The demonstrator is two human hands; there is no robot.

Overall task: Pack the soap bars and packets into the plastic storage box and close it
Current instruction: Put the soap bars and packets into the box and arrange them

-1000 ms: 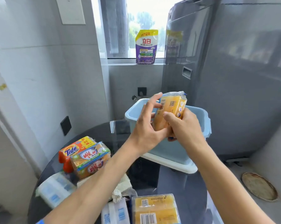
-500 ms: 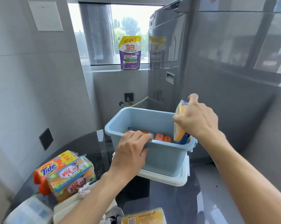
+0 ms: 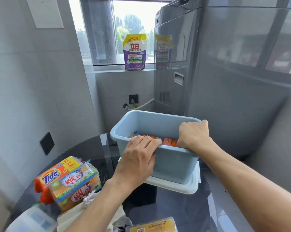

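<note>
A light blue plastic box [image 3: 173, 163] stands on its white lid [image 3: 183, 186] on a dark glass table [image 3: 175, 211]. Orange and red soap bars [image 3: 168, 141] lie inside it. My left hand [image 3: 138, 156] grips the near rim, fingers hooked over the edge. At the box's right end my right hand [image 3: 193, 134] reaches down inside with curled fingers, and it hides the yellow soap pack it carried in. On the table's left lie an orange Tide pack [image 3: 54, 174] and a wrapped yellow soap pack [image 3: 74, 186]. Another yellow pack [image 3: 151, 226] lies at the bottom edge.
A white and blue packet [image 3: 32, 221] and a pale cloth bag [image 3: 71, 216] lie at the near left. A grey washing machine [image 3: 225, 81] stands right behind the box. A purple detergent pouch [image 3: 134, 52] stands on the window sill.
My left hand went from the yellow pack to the box's near rim. My right hand lowered the pack into the box's right end, where it is now out of sight.
</note>
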